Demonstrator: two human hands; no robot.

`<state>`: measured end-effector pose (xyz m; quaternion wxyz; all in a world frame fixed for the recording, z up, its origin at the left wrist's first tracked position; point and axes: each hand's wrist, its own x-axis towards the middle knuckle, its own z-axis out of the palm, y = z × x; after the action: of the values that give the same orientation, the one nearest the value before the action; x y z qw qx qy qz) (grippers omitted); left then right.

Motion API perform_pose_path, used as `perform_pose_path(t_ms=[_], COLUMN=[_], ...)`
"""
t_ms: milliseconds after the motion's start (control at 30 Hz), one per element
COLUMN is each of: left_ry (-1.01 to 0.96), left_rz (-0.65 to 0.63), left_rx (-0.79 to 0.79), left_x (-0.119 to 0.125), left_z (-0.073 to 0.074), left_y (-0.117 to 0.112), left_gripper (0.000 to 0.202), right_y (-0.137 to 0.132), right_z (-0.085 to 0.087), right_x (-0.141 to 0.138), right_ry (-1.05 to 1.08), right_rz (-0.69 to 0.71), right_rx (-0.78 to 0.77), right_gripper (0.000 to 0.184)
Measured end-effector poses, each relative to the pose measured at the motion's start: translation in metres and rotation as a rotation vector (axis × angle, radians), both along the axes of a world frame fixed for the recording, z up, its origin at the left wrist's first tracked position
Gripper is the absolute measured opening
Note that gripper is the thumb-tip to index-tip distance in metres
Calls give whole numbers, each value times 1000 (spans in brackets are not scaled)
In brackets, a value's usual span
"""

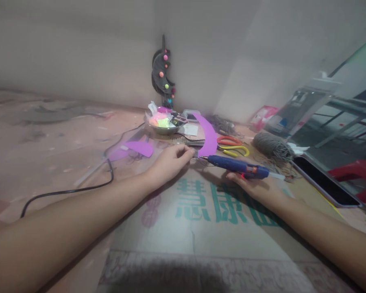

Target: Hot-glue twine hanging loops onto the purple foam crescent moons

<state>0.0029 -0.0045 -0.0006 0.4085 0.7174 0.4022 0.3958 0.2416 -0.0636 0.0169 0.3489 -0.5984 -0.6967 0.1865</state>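
Observation:
My right hand [250, 185] is wrapped around a blue glue gun [236, 166] with a red light on its side; its nozzle points left. My left hand [171, 160] is closed in a pinch at the end of a curved purple foam strip [208, 136], right at the gun's nozzle. What the fingertips pinch besides the strip's end is too small to make out. Both hands hover over a flattened cardboard sheet [201, 228] with green printed characters.
A metal bowl [166, 128] of bright pom-poms stands behind the hands, with a purple foam scrap [140, 147] to its left. Orange and yellow scissors [233, 145], a ball of grey yarn [273, 146] and a phone [323, 181] lie at right. A black cable [79, 188] runs left. A dark crescent decoration [162, 75] leans on the wall.

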Motion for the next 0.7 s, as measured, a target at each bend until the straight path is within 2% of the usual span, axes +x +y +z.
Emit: perform_pose_path(t_ms=[200,300,500,700], left_ry=[-19,-9,19,12], left_rz=[5,2,2,0], left_rx=[-11,-9,9,9], left_x=[0,0,-1,-1], left_z=[-1,1,4,4], left_y=[0,-1,-2,-1], left_gripper=[32,31,33,33], right_y=[1,1,0,3], right_z=[-7,-7,1,-6], right_x=[7,7,-4,1], right_ry=[-172,-160,-112,-141], right_rz=[-36,-45,32,6], right_rx=[48,37,-2,22], right_gripper=[21,25,23,24])
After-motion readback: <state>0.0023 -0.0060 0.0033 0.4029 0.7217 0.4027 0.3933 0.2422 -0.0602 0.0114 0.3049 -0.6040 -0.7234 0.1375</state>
